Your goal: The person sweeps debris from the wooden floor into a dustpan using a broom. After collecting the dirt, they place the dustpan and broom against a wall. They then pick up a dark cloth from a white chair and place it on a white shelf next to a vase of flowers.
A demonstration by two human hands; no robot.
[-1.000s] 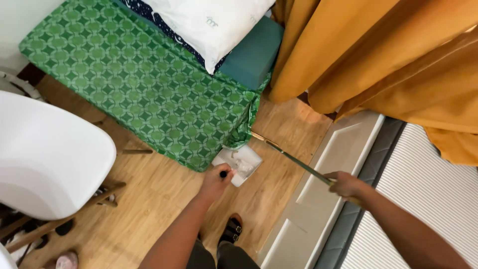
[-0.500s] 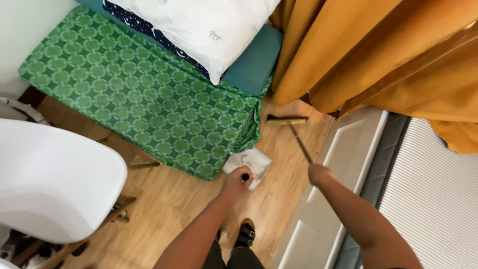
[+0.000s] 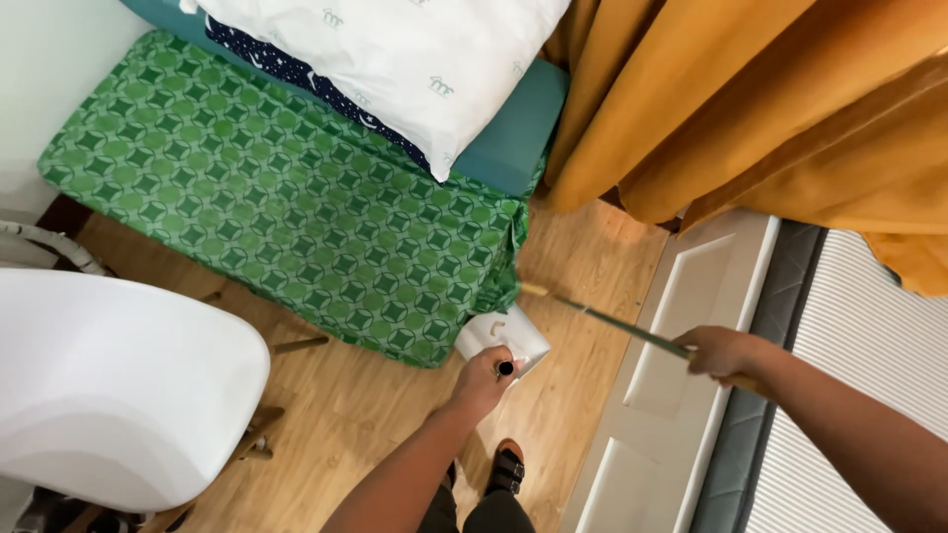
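Observation:
My left hand [image 3: 482, 381] is closed around a black-tipped handle of a white dustpan [image 3: 502, 334] that rests on the wooden floor [image 3: 375, 415] at the corner of the bed. My right hand [image 3: 721, 352] grips a thin long stick [image 3: 607, 319], likely a broom. It slants up and left, and its pale tip ends by the bed cover's corner just above the dustpan. My sandalled foot [image 3: 507, 469] stands below the dustpan.
A bed with a green patterned cover [image 3: 286, 207], a teal mattress and a white pillow [image 3: 395, 59] fills the upper left. Orange curtains [image 3: 750, 109] hang at upper right. A white door [image 3: 681, 355] lies right, a white chair [image 3: 109, 385] lower left.
The stick in my right hand has swung from pointing toward the curtain to pointing left at the bed corner. The dustpan stays by the bed corner in my left hand.

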